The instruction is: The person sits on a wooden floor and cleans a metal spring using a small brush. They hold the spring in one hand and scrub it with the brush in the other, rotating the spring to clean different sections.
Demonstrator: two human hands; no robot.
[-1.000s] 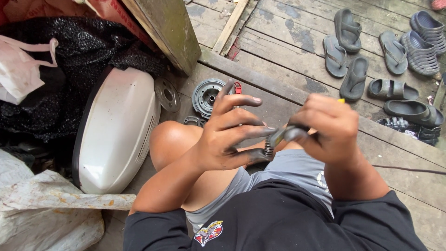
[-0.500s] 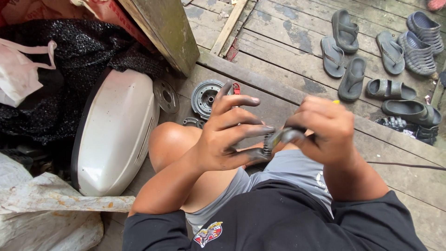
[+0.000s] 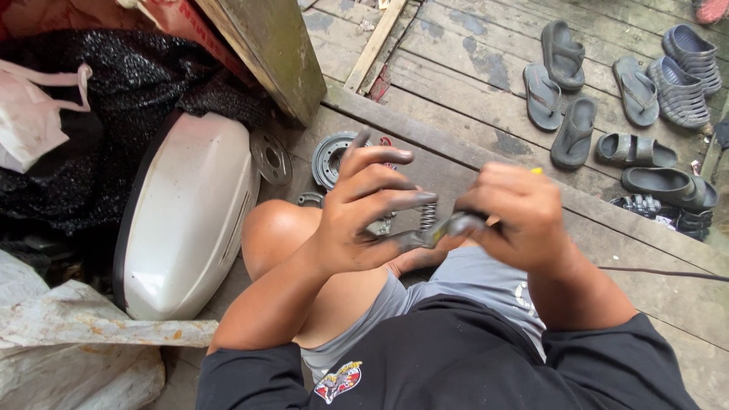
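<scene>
Hands are held close together over the lap, much as half a second and a full second ago; only a slight shift is seen, with the left hand [image 3: 364, 212] spread a little wider, its index and middle fingers stretched out flat. A small metal part [image 3: 448, 225] is pinched between both hands, and a short coil spring [image 3: 427, 215] stands just above it, beside the left fingertips. The right hand [image 3: 516, 216] is closed tightly round the part's other end; something yellow shows at its far edge, too small to be told. From so small a change it is judged that the work on the part is held at the same stage.

Containers are few. A pale plastic bag [image 3: 26, 121] lies on black cloth [image 3: 114, 83] at the upper left; its contents cannot be seen. A white shell [image 3: 186, 220] rests beside the knee, a round metal disc [image 3: 334, 156] just beyond it, and sandals [image 3: 623, 114] lie well apart on the planks [image 3: 471, 76].
</scene>
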